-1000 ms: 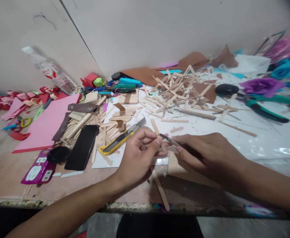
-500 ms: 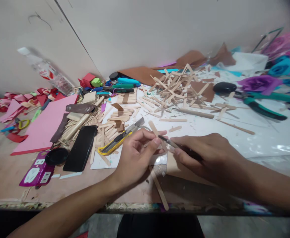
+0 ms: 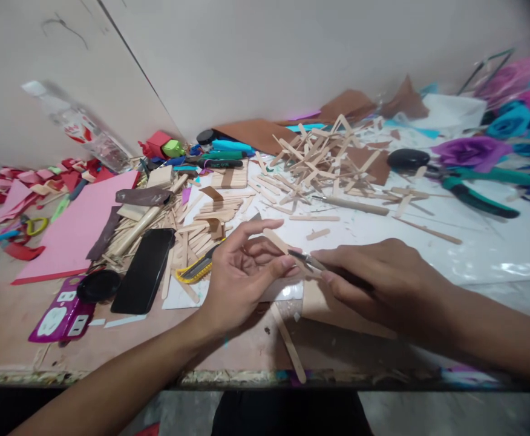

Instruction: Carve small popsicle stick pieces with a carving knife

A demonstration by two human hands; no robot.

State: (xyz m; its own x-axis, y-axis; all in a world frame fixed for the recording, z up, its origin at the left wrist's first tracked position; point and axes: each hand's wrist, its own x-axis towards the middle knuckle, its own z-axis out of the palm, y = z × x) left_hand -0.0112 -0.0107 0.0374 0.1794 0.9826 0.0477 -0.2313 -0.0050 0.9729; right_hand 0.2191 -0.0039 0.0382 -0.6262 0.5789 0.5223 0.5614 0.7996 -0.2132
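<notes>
Between the thumb and fingers of my left hand (image 3: 247,275) is a wooden craft stick (image 3: 274,240), tilted, its rounded end pointing up and left. The index finger is stretched out above it. My right hand (image 3: 383,278) grips a slim craft knife (image 3: 311,261) with a dark tip and a metal collar. Its tip touches or nearly touches the stick by my left thumb; the exact contact is hard to see. Partly hidden behind my left hand lies a yellow box cutter (image 3: 195,268). Below my hands, another craft stick (image 3: 288,343) rests on the table.
A heap of craft sticks (image 3: 319,158) lies on white sheeting at the back. Green-handled pliers (image 3: 480,197) are at the right, near purple paper flowers (image 3: 471,152). On the left are a black phone (image 3: 143,270), pink foam sheet (image 3: 72,227) and plastic bottle (image 3: 78,128).
My left hand has shifted slightly left and opened out, its index finger now extended over the stick. It covers more of the box cutter. The knife remains at the stick.
</notes>
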